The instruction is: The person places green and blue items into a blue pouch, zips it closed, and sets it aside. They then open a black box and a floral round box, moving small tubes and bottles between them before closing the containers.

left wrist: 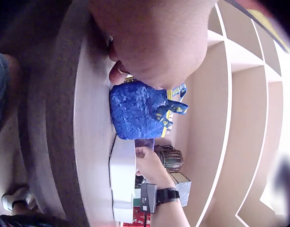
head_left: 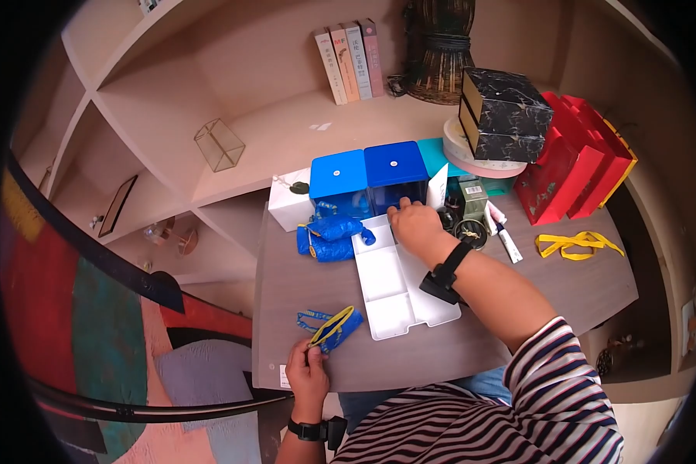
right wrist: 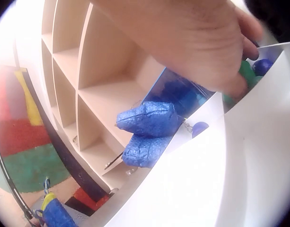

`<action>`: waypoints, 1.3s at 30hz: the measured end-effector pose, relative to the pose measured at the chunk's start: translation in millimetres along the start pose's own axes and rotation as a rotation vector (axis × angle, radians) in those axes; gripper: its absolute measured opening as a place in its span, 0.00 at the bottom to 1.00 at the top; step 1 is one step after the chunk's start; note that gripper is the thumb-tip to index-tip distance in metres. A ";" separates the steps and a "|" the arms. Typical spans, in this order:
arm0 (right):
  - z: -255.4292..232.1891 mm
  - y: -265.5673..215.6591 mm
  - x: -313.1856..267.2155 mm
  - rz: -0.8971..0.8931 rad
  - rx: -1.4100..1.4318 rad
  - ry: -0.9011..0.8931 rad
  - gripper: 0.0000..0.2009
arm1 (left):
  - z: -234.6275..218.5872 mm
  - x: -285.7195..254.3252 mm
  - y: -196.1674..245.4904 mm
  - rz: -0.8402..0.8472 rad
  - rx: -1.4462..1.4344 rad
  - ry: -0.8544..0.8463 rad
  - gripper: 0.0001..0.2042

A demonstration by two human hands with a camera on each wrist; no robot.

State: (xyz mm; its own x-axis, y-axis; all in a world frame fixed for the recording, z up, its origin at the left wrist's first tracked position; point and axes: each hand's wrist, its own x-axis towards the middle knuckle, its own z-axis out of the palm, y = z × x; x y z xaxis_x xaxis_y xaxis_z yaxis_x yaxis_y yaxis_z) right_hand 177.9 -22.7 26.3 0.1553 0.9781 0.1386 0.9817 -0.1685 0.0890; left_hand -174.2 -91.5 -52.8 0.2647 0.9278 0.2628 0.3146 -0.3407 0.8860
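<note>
My left hand (head_left: 308,377) pinches the edge of a small blue bag (head_left: 346,329) with yellow trim, over the table's near left part; the bag (left wrist: 138,109) hangs below that hand in the left wrist view. A white compartment tray (head_left: 383,272) lies at the middle. My right hand (head_left: 417,228) reaches into its far end. In the right wrist view, its fingers surround a green thing (right wrist: 247,73) beside a dark blue ball (right wrist: 262,67); whether they grip it is unclear. A purple-blue round piece (right wrist: 200,129) on a small chain is in another compartment.
Blue crinkled pouches (head_left: 332,238) lie left of the tray. Behind stand a light blue box (head_left: 339,174), a dark blue box (head_left: 395,161) and a white box (head_left: 288,203). Right are a green box (head_left: 473,198), red bags (head_left: 557,174) and a yellow ribbon (head_left: 580,243).
</note>
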 end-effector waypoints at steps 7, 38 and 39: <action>13.0 -3.3 5.5 -0.006 0.040 0.074 0.11 | 3.0 -1.3 2.8 0.032 -0.013 0.064 0.09; 15.3 18.3 11.3 -0.209 0.054 0.085 0.09 | -0.5 2.7 26.7 0.198 0.163 0.129 0.08; 13.9 18.1 11.7 -0.158 0.094 0.041 0.13 | -0.8 2.6 27.0 0.192 0.168 0.123 0.08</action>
State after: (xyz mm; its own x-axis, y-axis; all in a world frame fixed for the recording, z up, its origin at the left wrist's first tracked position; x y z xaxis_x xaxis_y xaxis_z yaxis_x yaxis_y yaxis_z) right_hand 199.1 -12.6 15.9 -0.0042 0.9854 0.1705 0.9998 0.0007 0.0208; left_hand -165.8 -98.2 -28.0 0.2246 0.8520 0.4728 0.4189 -0.5225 0.7426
